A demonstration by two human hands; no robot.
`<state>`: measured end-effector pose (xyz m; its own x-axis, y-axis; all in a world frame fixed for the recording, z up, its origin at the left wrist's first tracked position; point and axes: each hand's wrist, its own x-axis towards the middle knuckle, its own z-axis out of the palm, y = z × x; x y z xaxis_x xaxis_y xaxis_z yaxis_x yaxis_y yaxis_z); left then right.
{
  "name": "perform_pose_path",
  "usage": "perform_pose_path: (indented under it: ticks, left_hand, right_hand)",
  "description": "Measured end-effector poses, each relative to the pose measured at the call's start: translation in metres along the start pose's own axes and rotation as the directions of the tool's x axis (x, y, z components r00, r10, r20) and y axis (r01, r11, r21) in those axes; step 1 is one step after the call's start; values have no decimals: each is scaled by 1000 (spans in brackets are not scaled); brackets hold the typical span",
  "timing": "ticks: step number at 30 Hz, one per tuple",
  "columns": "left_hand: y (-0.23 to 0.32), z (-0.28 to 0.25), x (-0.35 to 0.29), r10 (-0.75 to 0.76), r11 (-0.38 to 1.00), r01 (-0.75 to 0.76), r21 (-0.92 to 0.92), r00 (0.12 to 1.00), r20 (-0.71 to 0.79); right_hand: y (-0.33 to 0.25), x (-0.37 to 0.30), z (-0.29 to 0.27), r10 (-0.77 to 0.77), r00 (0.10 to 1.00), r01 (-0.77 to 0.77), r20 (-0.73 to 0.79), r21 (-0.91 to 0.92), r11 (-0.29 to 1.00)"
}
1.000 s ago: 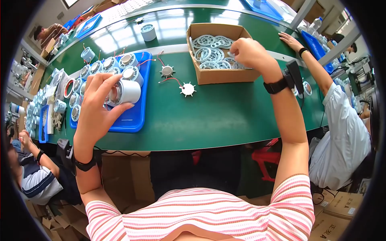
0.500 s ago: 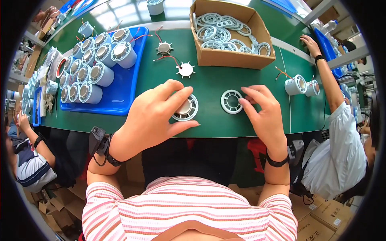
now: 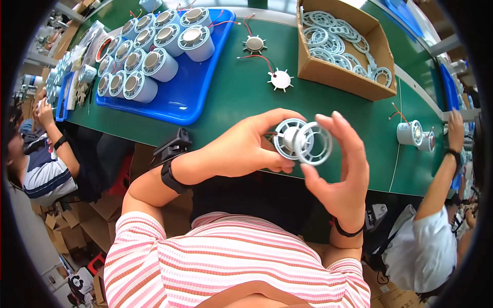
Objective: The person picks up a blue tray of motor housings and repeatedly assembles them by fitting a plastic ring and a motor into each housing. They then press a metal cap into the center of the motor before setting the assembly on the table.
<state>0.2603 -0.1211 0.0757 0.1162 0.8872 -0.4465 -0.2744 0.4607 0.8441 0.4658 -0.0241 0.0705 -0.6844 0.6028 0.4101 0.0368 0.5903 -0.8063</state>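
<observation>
My left hand [image 3: 241, 149] is closed around a pale blue round housing [image 3: 281, 139] with a silver disc at its centre. The palm and fingers hide much of the housing's side. My right hand [image 3: 348, 172] grips a pale blue spoked ring [image 3: 325, 150] by its edge, between thumb and fingers. The ring overlaps the right part of the housing's face; I cannot tell whether they touch. Beyond my hands, two small spoked discs with wires lie on the green table: a silver-faced disc [image 3: 254, 44] and a white disc [image 3: 281, 81].
A blue tray [image 3: 177, 110] on the left carries several pale blue cylinders. A cardboard box [image 3: 339, 84] of rings stands at the far right. Two wired cylinders [image 3: 409, 133] sit farther right. A co-worker's arm [image 3: 439, 174] reaches in there; another person [image 3: 49, 154] sits at left.
My right hand has brought the ring leftward to the housing, and my left hand has brought the housing toward it. The whole view has shifted, with the table things appearing farther right.
</observation>
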Motion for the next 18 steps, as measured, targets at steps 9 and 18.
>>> perform_pose_path:
  ticks: [9,18]
  left_hand:
    - [-12,4,4,108,994,-108,-20,994,30]
    - [-13,-9,6,188,970,-154,-187,965,182]
  right_hand:
    - [-17,10,9,11,994,0,112,-90,996]
    - [-15,13,2,24,984,0,174,-136,991]
